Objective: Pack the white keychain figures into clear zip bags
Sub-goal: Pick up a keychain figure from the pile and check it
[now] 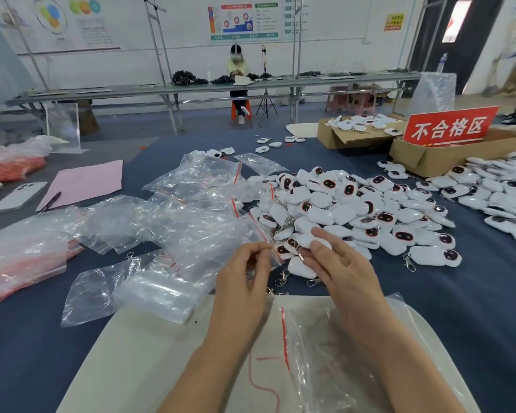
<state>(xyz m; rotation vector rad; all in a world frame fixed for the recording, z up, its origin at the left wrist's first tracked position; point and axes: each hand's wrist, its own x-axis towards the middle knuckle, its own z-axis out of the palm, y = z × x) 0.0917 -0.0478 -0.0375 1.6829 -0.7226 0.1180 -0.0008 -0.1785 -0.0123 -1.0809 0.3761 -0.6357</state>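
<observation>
Person's left hand (245,271) pinching the mouth of a clear zip bag (218,236), right hand (344,275) pinching a white keychain figure (305,239) just beside it

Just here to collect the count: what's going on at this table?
A person is bagging keychains. The left hand pinches the mouth of a clear zip bag, while the right hand holds a white keychain figure beside it, not yet inside. A heap of figures lies just beyond.

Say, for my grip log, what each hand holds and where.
Left hand: clear zip bag, at its red-striped mouth. Right hand: white figure, by its body.
</observation>
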